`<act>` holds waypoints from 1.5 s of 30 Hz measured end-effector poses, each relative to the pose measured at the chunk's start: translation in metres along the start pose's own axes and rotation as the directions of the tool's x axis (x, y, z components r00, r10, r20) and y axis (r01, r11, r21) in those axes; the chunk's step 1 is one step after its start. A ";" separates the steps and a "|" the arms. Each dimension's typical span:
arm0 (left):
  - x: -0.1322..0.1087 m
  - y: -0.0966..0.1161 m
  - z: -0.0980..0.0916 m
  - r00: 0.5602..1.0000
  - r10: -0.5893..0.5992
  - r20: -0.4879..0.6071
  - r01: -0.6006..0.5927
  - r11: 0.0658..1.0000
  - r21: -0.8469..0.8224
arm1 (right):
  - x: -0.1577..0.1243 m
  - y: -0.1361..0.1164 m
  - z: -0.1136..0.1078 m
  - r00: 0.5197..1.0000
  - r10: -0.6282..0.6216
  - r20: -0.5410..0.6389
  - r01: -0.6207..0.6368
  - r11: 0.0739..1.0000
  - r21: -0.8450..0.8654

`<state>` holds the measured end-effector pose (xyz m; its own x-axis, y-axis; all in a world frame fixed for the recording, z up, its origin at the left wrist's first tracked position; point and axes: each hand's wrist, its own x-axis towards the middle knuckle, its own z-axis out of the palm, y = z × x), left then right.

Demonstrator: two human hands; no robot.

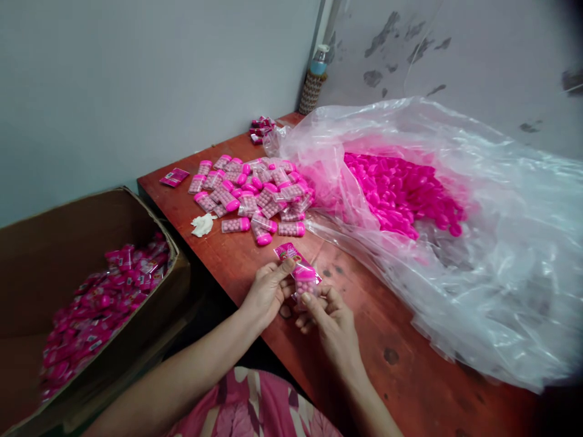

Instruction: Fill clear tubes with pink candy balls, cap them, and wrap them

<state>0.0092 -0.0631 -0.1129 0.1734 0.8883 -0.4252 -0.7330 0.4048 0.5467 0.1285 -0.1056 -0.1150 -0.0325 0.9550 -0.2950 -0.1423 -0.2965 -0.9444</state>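
Note:
Above the near edge of the table, both my hands meet around one small item. My left hand (269, 291) pinches a printed pink sachet (288, 252) between thumb and fingers. My right hand (331, 318) is closed on a small clear candy container (305, 284) with a pink cap and pale pink balls inside. The container lies against the sachet, its cap end pointing away from me; whether it is partly inside the sachet I cannot tell. Just beyond my hands is a loose pile of similar filled containers (248, 203).
A large clear plastic bag (492, 291) of bright pink caps (401, 188) covers the table's right side. At left, a cardboard box (180, 267) holds many packed pink sachets (104, 297). A crumpled white tissue (203, 225), a flat sachet (174, 177) and a bottle (319, 60) are on the red table (364, 364).

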 end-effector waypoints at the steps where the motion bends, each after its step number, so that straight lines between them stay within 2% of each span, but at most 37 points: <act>1: 0.000 0.000 0.000 1.000 -0.021 0.012 0.021 0.999 0.041 | -0.001 0.000 -0.001 1.000 -0.022 0.002 0.022 0.999 -0.025; 6: 0.000 -0.001 0.000 0.995 -0.083 0.062 0.074 0.987 0.143 | -0.002 0.000 -0.004 0.996 -0.084 -0.012 0.082 0.991 -0.101; 11: -0.001 0.005 0.001 0.984 -0.136 0.117 0.100 0.957 0.273 | 0.001 -0.002 -0.010 0.995 0.026 0.096 -0.032 0.997 0.066; 17: -0.005 0.003 0.001 0.980 -0.171 0.103 0.111 0.895 0.432 | -0.001 -0.004 -0.012 0.999 -0.044 -0.019 0.043 0.999 -0.021; 21: -0.006 0.000 0.002 0.989 -0.140 0.055 0.109 0.919 0.379 | -0.004 -0.006 -0.013 1.000 0.003 0.027 -0.001 0.998 -0.062; 24: -0.008 -0.001 0.005 0.991 -0.126 0.042 0.105 0.934 0.343 | -0.005 -0.007 -0.013 0.998 -0.055 -0.024 0.051 0.989 -0.140; 26: -0.009 -0.003 0.007 0.987 -0.140 0.081 0.106 0.939 0.328 | -0.004 -0.006 -0.012 0.999 -0.040 -0.013 0.039 0.995 -0.097; 29: -0.012 -0.007 0.007 0.967 -0.182 0.179 0.132 0.957 0.258 | 0.000 -0.004 -0.010 0.998 0.040 0.038 -0.043 0.997 0.071; 31: -0.012 -0.008 0.006 0.959 -0.194 0.207 0.149 0.966 0.211 | 0.001 -0.003 -0.009 0.998 0.038 0.053 -0.045 0.989 0.141; 37: -0.010 -0.001 -0.001 0.982 -0.145 0.119 0.126 0.980 0.155 | -0.003 -0.005 -0.015 0.989 -0.030 0.147 0.006 0.987 0.162; 42: -0.021 -0.006 0.003 0.969 -0.136 0.207 0.112 0.986 0.123 | 0.003 -0.009 -0.007 0.995 -0.006 0.103 -0.012 0.985 0.173; 43: -0.024 -0.004 0.003 0.973 -0.111 0.201 0.088 0.989 0.117 | 0.005 -0.011 -0.004 0.994 -0.002 0.109 -0.018 0.983 0.180; 45: -0.030 0.009 -0.001 0.992 -0.019 0.121 0.007 0.995 0.101 | 0.009 -0.015 -0.001 0.992 -0.002 0.129 -0.022 0.983 0.182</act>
<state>-0.0027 -0.0866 -0.0957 0.2658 0.9001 -0.3452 -0.6616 0.4307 0.6138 0.1313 -0.0928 -0.1037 -0.1597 0.9490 -0.2720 -0.3192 -0.3104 -0.8954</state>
